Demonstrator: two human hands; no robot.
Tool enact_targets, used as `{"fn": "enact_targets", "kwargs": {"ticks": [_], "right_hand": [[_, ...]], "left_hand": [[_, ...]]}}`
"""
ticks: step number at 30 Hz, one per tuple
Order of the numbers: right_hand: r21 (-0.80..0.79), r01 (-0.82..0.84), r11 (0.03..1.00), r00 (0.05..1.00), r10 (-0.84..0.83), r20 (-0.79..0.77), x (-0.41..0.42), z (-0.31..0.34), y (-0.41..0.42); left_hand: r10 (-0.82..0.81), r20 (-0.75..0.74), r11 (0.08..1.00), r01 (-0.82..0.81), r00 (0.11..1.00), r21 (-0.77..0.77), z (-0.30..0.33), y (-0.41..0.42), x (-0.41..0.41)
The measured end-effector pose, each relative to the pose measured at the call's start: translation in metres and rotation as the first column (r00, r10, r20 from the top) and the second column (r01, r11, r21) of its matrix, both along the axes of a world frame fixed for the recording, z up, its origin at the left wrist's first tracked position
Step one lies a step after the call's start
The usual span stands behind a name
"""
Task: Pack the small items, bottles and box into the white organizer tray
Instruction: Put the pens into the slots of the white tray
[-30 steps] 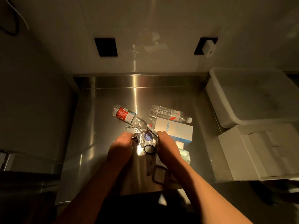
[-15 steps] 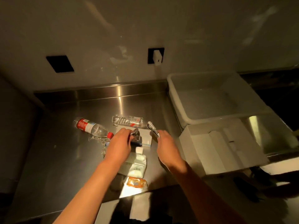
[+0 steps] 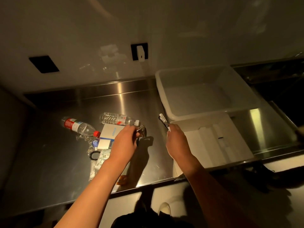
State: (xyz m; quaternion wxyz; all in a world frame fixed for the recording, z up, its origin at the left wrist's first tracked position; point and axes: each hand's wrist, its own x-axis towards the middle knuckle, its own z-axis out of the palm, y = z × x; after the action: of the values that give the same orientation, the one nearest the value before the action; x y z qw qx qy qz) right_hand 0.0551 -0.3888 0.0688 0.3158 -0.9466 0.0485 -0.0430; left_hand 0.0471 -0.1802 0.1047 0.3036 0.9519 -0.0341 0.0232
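Counter: stainless steel worktop [image 3: 54, 170] in dim light, pale wall behind it
Tub: large white plastic tub [image 3: 243, 94] at the back right, nothing in it
Organizer tray: white organizer tray [image 3: 236, 150] just in front of the tub, its divided compartments unfilled, overhanging the counter's front edge
Unpacked pile: red-capped bottle [image 3: 79, 126], clear water bottle [image 3: 117, 119] and white Anker box [image 3: 111, 132] lie left of centre, well apart from the tray, with a chain [image 3: 88, 145], a hair tie [image 3: 94, 155] and a sachet pack [image 3: 98, 163] near them
Risk, tray: a heavy bottle dropped at its near end could tip it off the edge
Risk, keys: the dangling bunch could snag or slip in transit
Right hand: right hand [image 3: 176, 142] closed around a slim dark pen-like item [image 3: 163, 120], right beside the tray's near-left corner
Left hand: left hand [image 3: 125, 142] pinches a small metal key bunch [image 3: 141, 130] at the fingertips, above the box
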Motion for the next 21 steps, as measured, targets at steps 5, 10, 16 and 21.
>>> {"fn": "enact_targets", "kwargs": {"ticks": [5, 10, 16, 21], "right_hand": [[-0.023, 0.063, 0.998, 0.998, -0.062, 0.004, -0.005, -0.006, -0.01], [-0.009, 0.094, 0.995, 0.996, -0.094, 0.003, -0.001, -0.011, -0.013], [0.046, 0.124, 0.991, 0.992, -0.125, 0.018, 0.003, -0.014, -0.018], [0.11, 0.143, 0.984, 0.99, -0.144, 0.001, 0.011, -0.012, -0.042]], "left_hand": [[-0.05, 0.019, 0.999, 0.05, 0.999, -0.005, -0.003, -0.008, 0.008], [-0.104, 0.051, 0.994, 0.105, 0.993, -0.028, 0.001, -0.01, 0.014], [-0.15, 0.066, 0.989, 0.15, 0.986, 0.008, 0.01, -0.015, 0.023], [-0.182, 0.107, 0.983, 0.179, 0.977, 0.035, 0.019, -0.038, 0.035]]}}
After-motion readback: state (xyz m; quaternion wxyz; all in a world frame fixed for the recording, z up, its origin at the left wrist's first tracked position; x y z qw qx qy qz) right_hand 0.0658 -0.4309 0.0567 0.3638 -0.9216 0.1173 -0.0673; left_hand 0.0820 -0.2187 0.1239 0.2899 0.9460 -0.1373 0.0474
